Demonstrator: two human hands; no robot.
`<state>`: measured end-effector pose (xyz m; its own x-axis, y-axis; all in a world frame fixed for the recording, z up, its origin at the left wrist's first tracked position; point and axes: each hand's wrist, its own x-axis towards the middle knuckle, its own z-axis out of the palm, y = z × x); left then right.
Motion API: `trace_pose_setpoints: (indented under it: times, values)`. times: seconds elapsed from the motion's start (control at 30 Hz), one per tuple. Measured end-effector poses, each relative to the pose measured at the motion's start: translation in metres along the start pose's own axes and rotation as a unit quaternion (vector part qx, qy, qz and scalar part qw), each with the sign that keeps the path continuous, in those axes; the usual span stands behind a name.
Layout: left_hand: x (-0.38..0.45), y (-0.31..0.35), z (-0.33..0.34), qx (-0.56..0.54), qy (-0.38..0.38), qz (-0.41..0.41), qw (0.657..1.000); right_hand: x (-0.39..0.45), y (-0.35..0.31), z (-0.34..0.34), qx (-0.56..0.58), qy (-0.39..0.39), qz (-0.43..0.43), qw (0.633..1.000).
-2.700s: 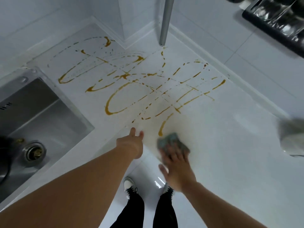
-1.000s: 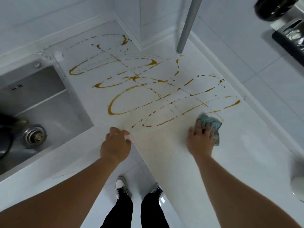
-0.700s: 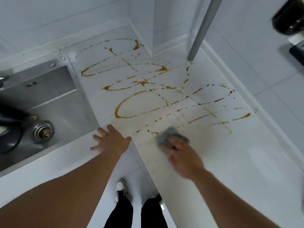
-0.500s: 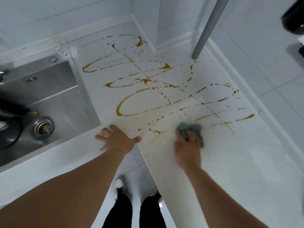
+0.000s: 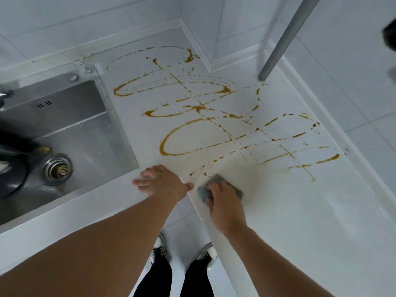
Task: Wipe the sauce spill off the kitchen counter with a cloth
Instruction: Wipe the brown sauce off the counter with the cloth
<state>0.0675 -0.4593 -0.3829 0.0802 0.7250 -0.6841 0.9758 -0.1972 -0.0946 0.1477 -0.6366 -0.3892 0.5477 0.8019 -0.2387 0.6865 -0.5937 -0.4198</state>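
Right hand (image 5: 222, 200) presses a crumpled grey-green cloth (image 5: 216, 180) onto the white counter (image 5: 300, 221), fingers curled over it, at the near edge of the sauce (image 5: 184, 138). Brown loops and dashed lines of sauce cover the counter beyond. Left hand (image 5: 162, 182) rests spread on the counter corner. Steel sink (image 5: 85, 129) on the left holds a dark, partly cropped object (image 5: 10, 168) beside its drain (image 5: 56, 169).

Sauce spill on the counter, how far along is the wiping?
Early. Done: only the near strip of counter, smeared pale yellow. In hand: the right hand presses the grey-green cloth at the spill's near edge; the left hand braces on the counter corner. Left: most sauce loops, back to the wall.
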Motion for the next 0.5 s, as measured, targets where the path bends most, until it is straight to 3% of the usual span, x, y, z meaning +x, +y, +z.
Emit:
trace_pose_setpoints:
  times: [0.07, 0.1, 0.2, 0.27, 0.33, 0.4, 0.5]
  values:
    - [0.003, -0.004, 0.000, 0.005, -0.007, 0.015, 1.000, -0.001, 0.008, -0.001, 0.013, -0.055, -0.069, 0.996]
    - [0.003, -0.007, 0.002, 0.010, -0.010, 0.025, 1.000, 0.007, 0.020, -0.009, 0.030, -0.057, -0.045, 0.997]
    - [0.005, -0.012, 0.001, 0.011, -0.009, 0.039, 0.999, 0.056, 0.046, -0.035, 0.091, 0.040, 0.165, 0.981]
    - [0.004, -0.011, -0.002, 0.005, -0.013, 0.037, 0.999, 0.082, 0.037, -0.033, 0.087, 0.081, 0.232, 0.965]
    - [0.003, -0.008, -0.004, 0.015, -0.014, 0.044, 0.999, 0.089, 0.003, -0.018, 0.100, 0.054, 0.165, 0.980]
    - [0.001, -0.011, -0.006, 0.022, -0.023, 0.050, 0.998, 0.072, -0.024, -0.002, 0.076, -0.022, 0.045, 0.996]
    - [-0.001, -0.018, -0.010, 0.047, -0.024, 0.078, 0.996, 0.034, -0.008, -0.004, 0.046, -0.061, -0.043, 0.996]
